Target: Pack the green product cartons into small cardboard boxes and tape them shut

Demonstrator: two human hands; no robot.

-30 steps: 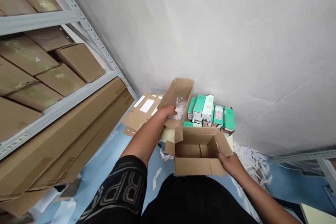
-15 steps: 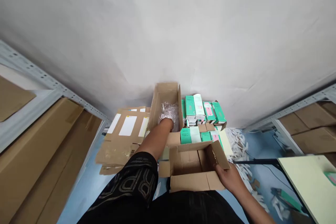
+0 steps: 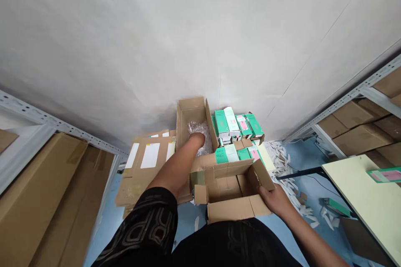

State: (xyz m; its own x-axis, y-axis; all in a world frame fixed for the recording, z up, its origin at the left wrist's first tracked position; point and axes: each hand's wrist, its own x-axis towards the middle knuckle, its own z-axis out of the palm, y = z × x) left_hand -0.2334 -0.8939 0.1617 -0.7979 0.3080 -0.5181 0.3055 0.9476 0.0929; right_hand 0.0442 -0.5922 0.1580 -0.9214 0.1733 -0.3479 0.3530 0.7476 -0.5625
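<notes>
My left hand (image 3: 198, 138) reaches down into a tall open cardboard box, where clear bubble wrap (image 3: 205, 131) lies. Its fingers are hidden in the wrap, so their grip cannot be seen. My right hand (image 3: 272, 197) is closed on the right side of a smaller open cardboard box (image 3: 230, 212), its thumb over the edge. That box is tilted towards me with its flaps spread, and the inside that shows holds nothing. The tall box (image 3: 191, 110) stands against the wall, just beyond it and to the left.
Green-and-white small boxes (image 3: 224, 123) sit in a carton on the right. Flattened cardboard (image 3: 138, 175) with white labels lies left. Metal shelving (image 3: 94, 139) with large cartons flanks both sides. A pale tabletop (image 3: 357, 187) juts in at right; white scraps (image 3: 280, 154) litter the floor.
The view has turned slightly. My left hand stays in the bubble wrap, and my right hand keeps its hold on the smaller box, which has shifted little.
</notes>
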